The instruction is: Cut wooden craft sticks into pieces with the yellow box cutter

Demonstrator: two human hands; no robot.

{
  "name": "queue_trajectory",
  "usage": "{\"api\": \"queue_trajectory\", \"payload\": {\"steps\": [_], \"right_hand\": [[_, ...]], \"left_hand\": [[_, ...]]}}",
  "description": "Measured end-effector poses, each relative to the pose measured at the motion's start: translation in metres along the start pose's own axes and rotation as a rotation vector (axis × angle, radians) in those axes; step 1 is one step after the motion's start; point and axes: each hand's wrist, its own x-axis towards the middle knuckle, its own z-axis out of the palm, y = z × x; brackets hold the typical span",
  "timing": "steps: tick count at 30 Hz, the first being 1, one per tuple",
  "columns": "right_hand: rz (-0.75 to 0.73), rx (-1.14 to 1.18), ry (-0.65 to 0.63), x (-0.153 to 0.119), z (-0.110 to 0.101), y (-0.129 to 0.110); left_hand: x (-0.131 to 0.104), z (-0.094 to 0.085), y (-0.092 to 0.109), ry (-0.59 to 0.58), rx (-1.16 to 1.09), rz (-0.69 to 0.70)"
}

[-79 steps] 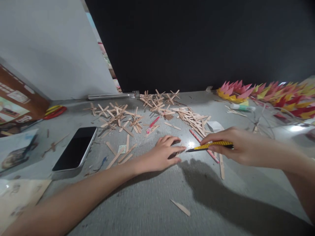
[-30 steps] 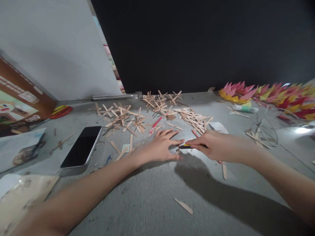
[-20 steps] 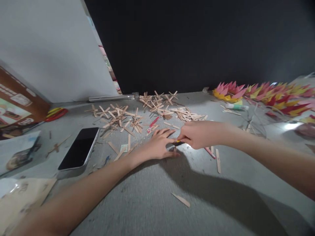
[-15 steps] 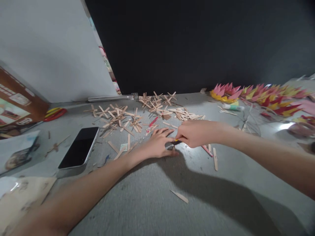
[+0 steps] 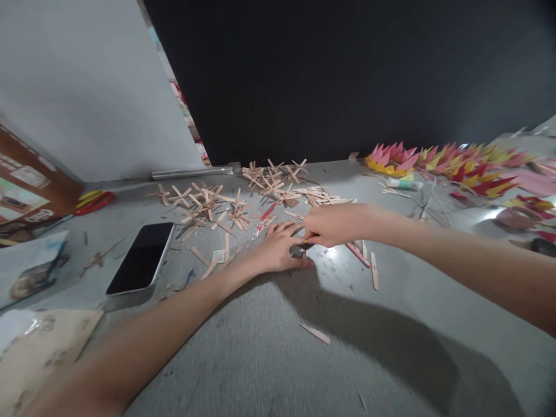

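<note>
My right hand (image 5: 324, 225) is closed around a small tool with a dark body and a bit of yellow, which looks like a utility knife (image 5: 306, 245). Its tip points down between the thumb and forefinger of my left hand (image 5: 280, 246). That hand rests low on the table and pins a wooden craft stick (image 5: 304, 253), of which only a small part shows. Just beyond my fingers lie a red and clear plastic piece (image 5: 266, 217) and a heap of craft sticks glued into star shapes (image 5: 208, 205). A pointed stick piece (image 5: 315, 333) lies nearer to me.
A phone (image 5: 141, 258) lies on the left, with red and yellow scissors (image 5: 93, 201) and a brown box (image 5: 32, 179) behind it. Pink, red and yellow paper flowers (image 5: 478, 168) and a glue stick (image 5: 403, 184) are at the right back. A dark panel (image 5: 347, 81) stands behind the table.
The view has shifted slightly. My right hand has moved a little left, closer over the left hand, with the knife still in it. The left hand stays nearly in place.
</note>
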Motion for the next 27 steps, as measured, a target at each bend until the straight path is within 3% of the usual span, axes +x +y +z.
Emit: {"api": "queue_trajectory", "payload": {"steps": [7,11,14,17,24,27], "right_hand": [[0.009,0.023,0.079,-0.021,0.027,0.009],[0.037,-0.041,0.183,-0.036,0.052,0.013],[0.084,-0.129,0.191,-0.040,0.061,0.012],[0.070,-0.143,0.174,-0.037,0.054,0.009],[-0.034,-0.095,0.049,-0.010,0.016,0.003],[-0.026,-0.047,0.045,-0.007,0.014,0.007]], "left_hand": [[0.001,-0.003,0.005,-0.026,0.023,-0.056],[0.001,-0.004,0.008,-0.036,0.031,-0.073],[0.001,-0.004,0.007,-0.050,0.048,-0.069],[0.002,-0.002,0.006,-0.039,0.051,-0.069],[0.003,-0.001,0.003,-0.018,0.031,-0.035],[0.003,0.000,0.002,-0.014,0.029,-0.026]]}}
